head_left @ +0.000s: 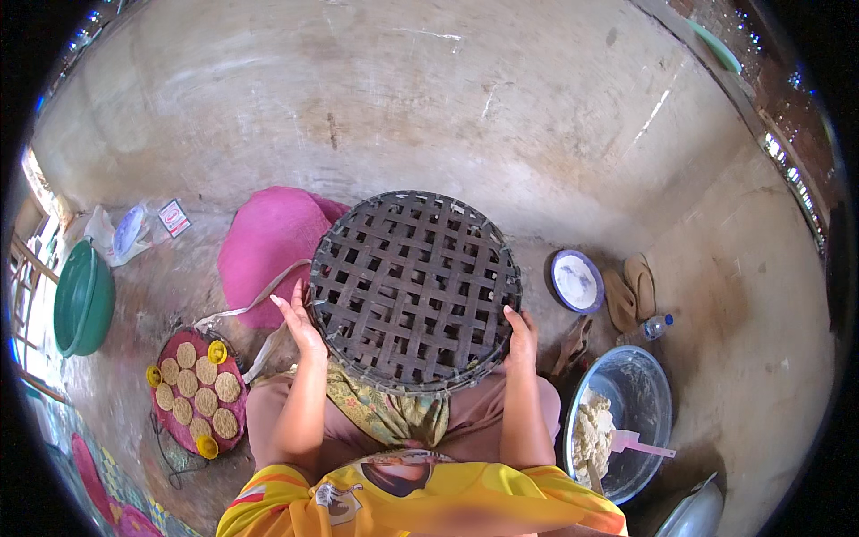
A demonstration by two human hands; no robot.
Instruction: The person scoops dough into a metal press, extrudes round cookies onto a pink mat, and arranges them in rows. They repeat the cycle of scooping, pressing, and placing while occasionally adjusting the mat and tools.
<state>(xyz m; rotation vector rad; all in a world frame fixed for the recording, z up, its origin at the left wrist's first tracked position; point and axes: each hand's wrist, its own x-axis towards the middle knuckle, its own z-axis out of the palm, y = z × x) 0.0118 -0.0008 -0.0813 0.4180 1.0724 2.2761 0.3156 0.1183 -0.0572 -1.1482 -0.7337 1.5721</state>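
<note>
Above my crossed legs is a round, dark tray of open woven bamboo strips (pixel 416 295). My right hand (pixel 521 335) grips its right rim, thumb on top. At the left rim, my left hand (pixel 303 322) presses with its palm side, thumb and fingers spread apart. A pink cloth (pixel 262 248) with pale straps lies behind the tray on the left. To my left a round pink-covered tray (pixel 181 435) holds several flat, round tan pieces and yellow cups. On my right, a large basin (pixel 647 396) contains pale dough (pixel 592 429) and a pink plastic dipper (pixel 627 441).
A green basin (pixel 84 299) and plastic bag (pixel 127 235) are at the far left. Right of the tray are a white-powdered plate (pixel 577 280), sandals (pixel 621 299) and a plastic bottle (pixel 652 327). A wall (pixel 416 101) rises ahead; a metal basin (pixel 694 513) sits lower right.
</note>
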